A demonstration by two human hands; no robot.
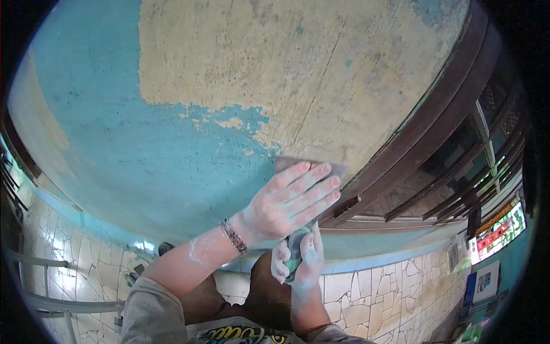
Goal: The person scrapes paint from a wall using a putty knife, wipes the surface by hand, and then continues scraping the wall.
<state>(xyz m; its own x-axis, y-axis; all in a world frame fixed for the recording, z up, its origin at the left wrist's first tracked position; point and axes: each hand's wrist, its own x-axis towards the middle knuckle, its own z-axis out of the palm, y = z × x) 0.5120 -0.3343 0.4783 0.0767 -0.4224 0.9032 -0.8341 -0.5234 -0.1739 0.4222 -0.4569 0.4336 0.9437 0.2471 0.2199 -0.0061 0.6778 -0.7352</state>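
My right hand (302,258) is wrapped round the green and dark handle (294,252) of a paint scraper. The scraper's wide metal blade (286,163) lies against the wall, at the border between blue paint and bare plaster. My left hand (289,200) rests on the blade with its fingers stretched out flat, their tips close to the blade's edge. Part of the blade is hidden under those fingers. White dust coats both hands. A beaded bracelet (234,237) is on my left wrist.
The wall has blue paint (114,149) at left and below, and a large stripped plaster patch (246,57) above. A brown wooden window frame (412,137) borders it at right. Pale stone tiles (372,292) cover the floor. Metal rails (86,308) stand at lower left.
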